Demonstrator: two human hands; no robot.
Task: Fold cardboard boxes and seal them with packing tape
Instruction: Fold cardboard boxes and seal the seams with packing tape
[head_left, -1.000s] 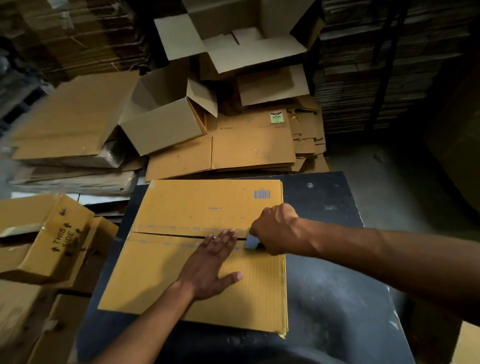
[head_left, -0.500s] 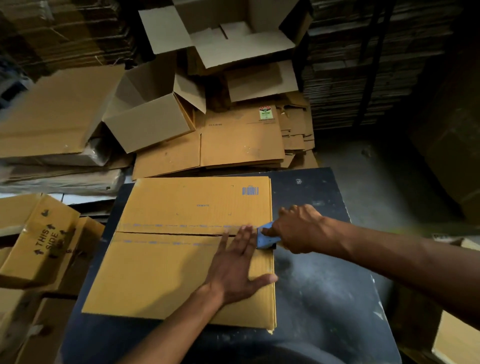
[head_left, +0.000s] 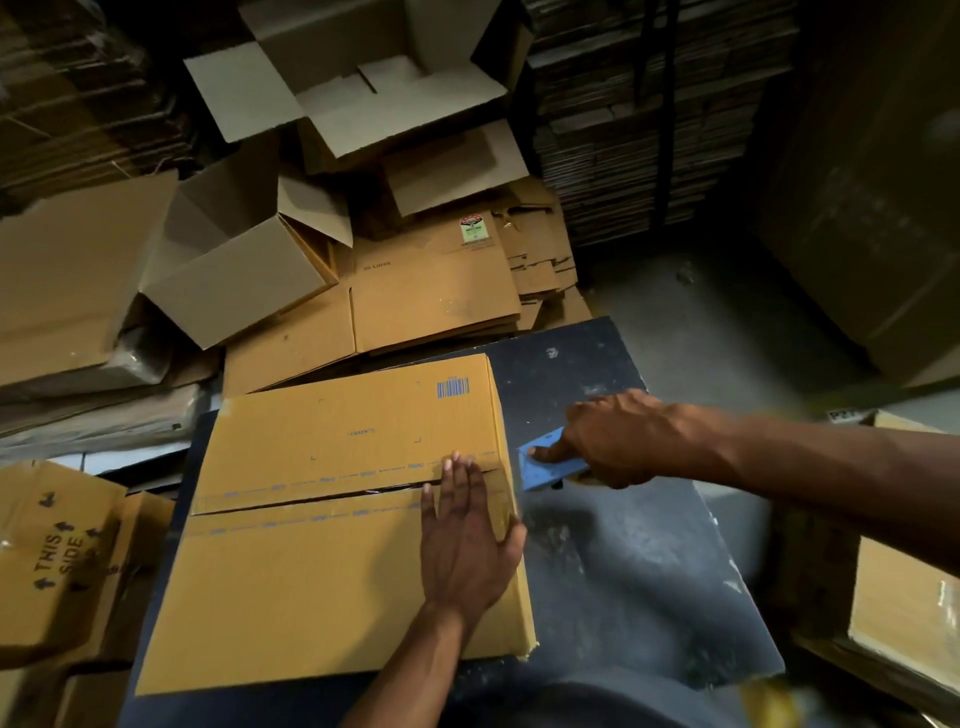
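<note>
Flat brown cardboard box lies on dark table; left hand presses flat near seam; right hand, grip closed on blue tape dispenser, just off box edge; risk: tape end lifts if pressure eases, seam gapes.

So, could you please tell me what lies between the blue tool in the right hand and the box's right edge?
Only a bare strip of dark table: the head view shows the blue tool just clear of the box.

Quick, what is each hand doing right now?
Left hand: open, pressing flat on the cardboard box near its seam.
Right hand: closed around a blue tape dispenser, just off the box's right edge.
</note>
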